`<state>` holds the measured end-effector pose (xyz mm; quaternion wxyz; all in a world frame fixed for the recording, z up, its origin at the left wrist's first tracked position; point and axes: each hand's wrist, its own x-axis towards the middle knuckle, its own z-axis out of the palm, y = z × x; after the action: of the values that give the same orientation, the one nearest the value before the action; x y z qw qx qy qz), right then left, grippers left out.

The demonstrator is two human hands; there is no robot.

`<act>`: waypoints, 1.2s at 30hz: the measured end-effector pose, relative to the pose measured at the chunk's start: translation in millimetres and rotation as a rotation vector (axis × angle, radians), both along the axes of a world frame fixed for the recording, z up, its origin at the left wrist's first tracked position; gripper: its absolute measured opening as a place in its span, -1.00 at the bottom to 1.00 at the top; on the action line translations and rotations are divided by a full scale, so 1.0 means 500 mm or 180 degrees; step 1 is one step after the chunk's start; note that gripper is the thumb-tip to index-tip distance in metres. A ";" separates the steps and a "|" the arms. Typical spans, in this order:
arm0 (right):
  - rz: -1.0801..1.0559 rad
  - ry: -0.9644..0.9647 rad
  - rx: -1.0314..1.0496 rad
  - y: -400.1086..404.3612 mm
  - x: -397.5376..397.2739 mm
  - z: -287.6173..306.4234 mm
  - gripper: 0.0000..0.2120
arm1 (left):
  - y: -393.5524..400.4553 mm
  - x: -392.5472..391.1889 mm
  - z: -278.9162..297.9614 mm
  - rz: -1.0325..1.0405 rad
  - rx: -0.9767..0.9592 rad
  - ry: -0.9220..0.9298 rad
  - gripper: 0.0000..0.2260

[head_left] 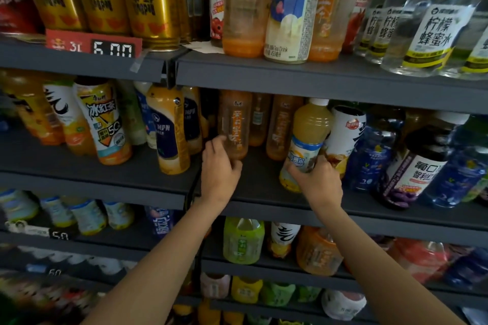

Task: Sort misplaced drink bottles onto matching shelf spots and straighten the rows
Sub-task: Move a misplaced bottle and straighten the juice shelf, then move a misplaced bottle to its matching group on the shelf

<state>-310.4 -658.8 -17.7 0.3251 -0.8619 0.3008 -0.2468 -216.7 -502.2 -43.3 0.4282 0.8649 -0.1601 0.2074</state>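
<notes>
Reaching onto the middle shelf (264, 187), both hands are engaged. The left hand (220, 166) has fingers curled round the base of a pale orange tea bottle (234, 124), which stands upright near the shelf's left end, just right of the divider gap between shelf sections. The right hand (318, 179) grips the lower body of a yellow juice bottle (306, 140) with a white cap; that bottle leans left, its base close to the shelf's front edge.

Between the two hands lies a bare strip of dark shelf floor running from the front lip back to two more orange tea bottles (280, 129) standing further in. Immediately right of the juice bottle, a white-labelled bottle (343, 134) touches or nearly touches it, followed by tightly packed blue bottles (369, 155) and a dark grape juice bottle (414, 166). Left of the divider, a navy and orange milk tea bottle (169, 129) stands near the front edge of its own shelf. The upper shelf's edge (317, 76) overhangs close above the bottle caps.
</notes>
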 end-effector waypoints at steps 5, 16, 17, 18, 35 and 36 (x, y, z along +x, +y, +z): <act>0.0030 -0.0081 0.0101 -0.003 0.009 -0.005 -0.48 | 0.003 -0.055 0.007 -0.0242 0.0032 0.0083 -0.60; 0.1570 -0.0643 -0.0214 0.082 -0.018 -0.037 -0.52 | 0.053 -0.160 0.068 -0.1273 -0.0486 0.1145 -0.48; 0.1760 -0.0570 -0.0277 0.108 -0.016 -0.040 -0.54 | 0.074 -0.163 0.077 -0.1260 -0.0499 0.1145 -0.49; 0.1962 -0.0492 -0.0327 0.136 -0.013 -0.039 -0.54 | 0.100 -0.165 0.087 -0.1229 -0.0587 0.1122 -0.49; 0.3798 -0.0373 0.0069 0.933 0.110 0.033 -0.56 | 0.904 -0.110 0.145 -0.0166 -0.0129 0.0627 -0.50; 0.3741 -0.0363 0.0097 0.976 0.121 0.035 -0.56 | 0.945 -0.100 0.149 -0.0137 -0.0078 0.0631 -0.48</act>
<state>-249.7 -171.0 -0.3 0.4353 -0.8647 -0.2416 -0.0669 -266.6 -29.8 31.1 0.4569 0.8722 -0.1330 0.1136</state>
